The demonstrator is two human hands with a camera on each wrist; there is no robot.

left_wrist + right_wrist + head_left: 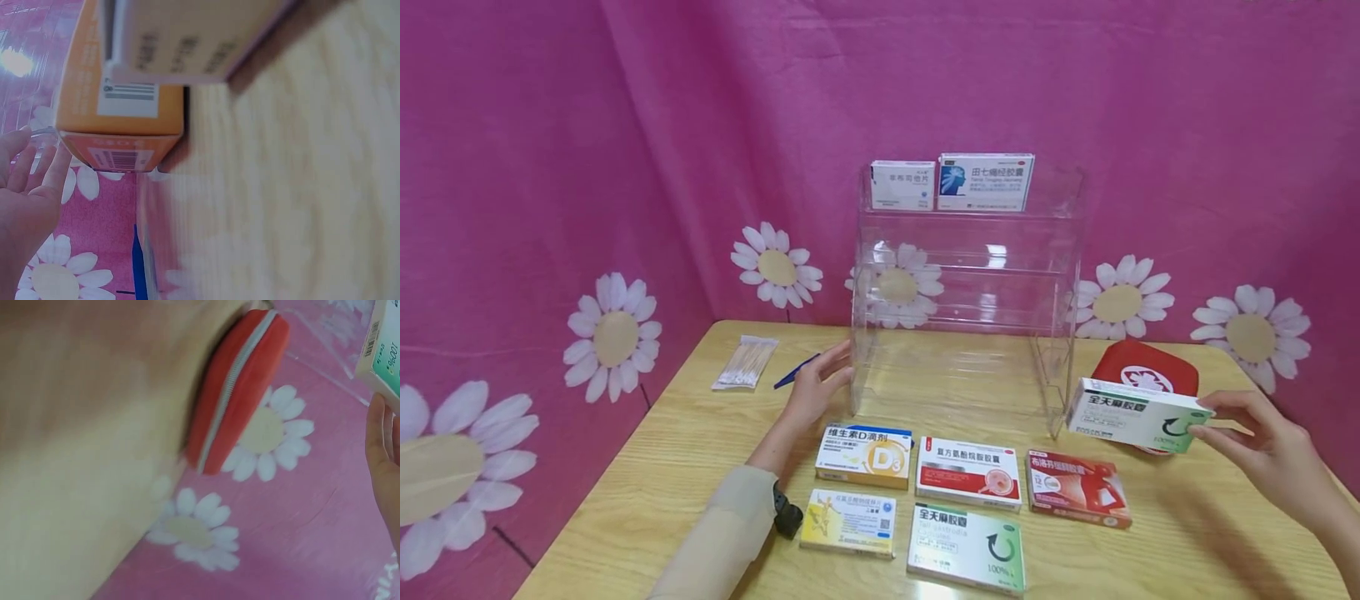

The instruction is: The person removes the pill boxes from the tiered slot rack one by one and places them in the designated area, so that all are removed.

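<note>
My right hand (1273, 450) pinches a green-and-white medicine box (1135, 417) by its right end, holding it up in front of the red pouch. In the right wrist view only the end of that box (381, 356) shows, by the fingertips. My left hand (816, 387) touches the left side of a clear tiered rack (962, 367), fingers fairly straight; the left wrist view has this hand (31, 194) at the rack's edge. On the rack's top tier stand a small white box (902, 186) and a white-and-blue box (985, 182).
Before the rack lie a vitamin D box (863, 456), a red-and-white box (967, 472), a red box (1078, 489), a yellow-and-white box (848, 522) and another green-and-white box (966, 548). A red zip pouch (1180, 367) sits right; cotton swabs (746, 362) and a blue pen-like item (795, 372) left.
</note>
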